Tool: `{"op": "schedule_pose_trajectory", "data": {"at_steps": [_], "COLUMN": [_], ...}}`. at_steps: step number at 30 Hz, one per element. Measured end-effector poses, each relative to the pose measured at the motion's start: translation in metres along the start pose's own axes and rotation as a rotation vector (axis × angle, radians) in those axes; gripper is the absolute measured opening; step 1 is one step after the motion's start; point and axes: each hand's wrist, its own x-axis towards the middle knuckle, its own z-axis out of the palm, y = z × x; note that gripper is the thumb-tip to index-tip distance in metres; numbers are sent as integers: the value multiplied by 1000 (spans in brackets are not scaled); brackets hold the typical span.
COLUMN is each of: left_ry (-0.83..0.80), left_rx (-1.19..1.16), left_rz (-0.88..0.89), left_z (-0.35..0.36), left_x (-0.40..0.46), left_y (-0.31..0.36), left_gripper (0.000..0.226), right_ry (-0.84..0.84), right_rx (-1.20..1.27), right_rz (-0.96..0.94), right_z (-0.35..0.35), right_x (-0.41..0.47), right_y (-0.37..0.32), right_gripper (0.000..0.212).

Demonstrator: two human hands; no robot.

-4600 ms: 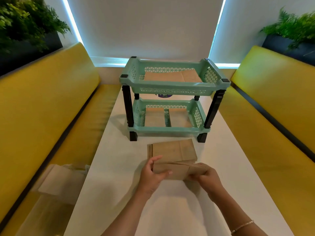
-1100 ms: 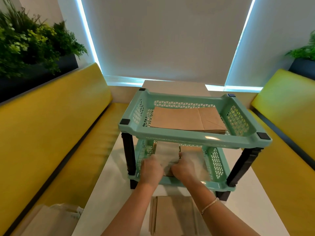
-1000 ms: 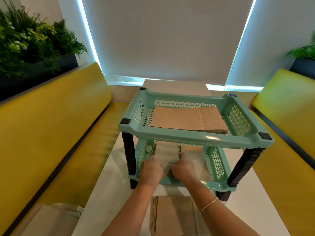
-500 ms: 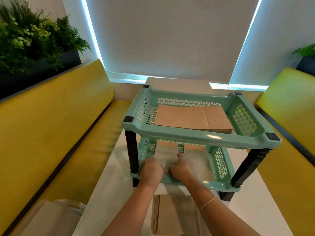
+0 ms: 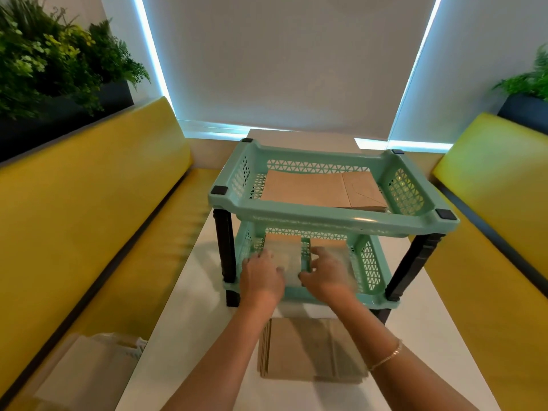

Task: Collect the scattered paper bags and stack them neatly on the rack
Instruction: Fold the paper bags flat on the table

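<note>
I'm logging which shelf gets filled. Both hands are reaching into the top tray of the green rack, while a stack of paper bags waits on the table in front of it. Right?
Not quite: the left hand and right hand reach into the bottom tray, not the top tray. The head view shows it. The stack of paper bags does wait on the table.

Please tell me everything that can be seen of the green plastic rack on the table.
The mint-green plastic two-tier rack stands upright on the white table. Its two trays have lattice walls, and black posts with black corner caps join them. Flat brown paper bags lie in the upper tray. More brown bags lie in the lower tray, where the left hand and right hand reach in over its front rim.
</note>
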Motion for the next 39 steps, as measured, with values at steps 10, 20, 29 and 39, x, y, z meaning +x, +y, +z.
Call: {"op": "schedule_pose_trajectory", "data": {"at_steps": [10,20,29,39], "left_ry": [-441,-418,-388,-266], "left_rx": [202,292,74,-761], "left_rz": [92,147,65,-24], "left_z": [18,32,29,23], "left_x": [-89,-114,-113,-146], "left_y": [-29,-43,-47,-65], "left_gripper": [27,27,48,52], "right_ry": [-15,147,151,-6], "right_rx": [-283,-265,87,468], "right_rz": [249,152,43,217], "right_z": [-16,13,15,-2], "right_x": [-86,-115,-124,-151], "right_y": [91,83,71,125], "right_gripper": [33,27,29,29]}}
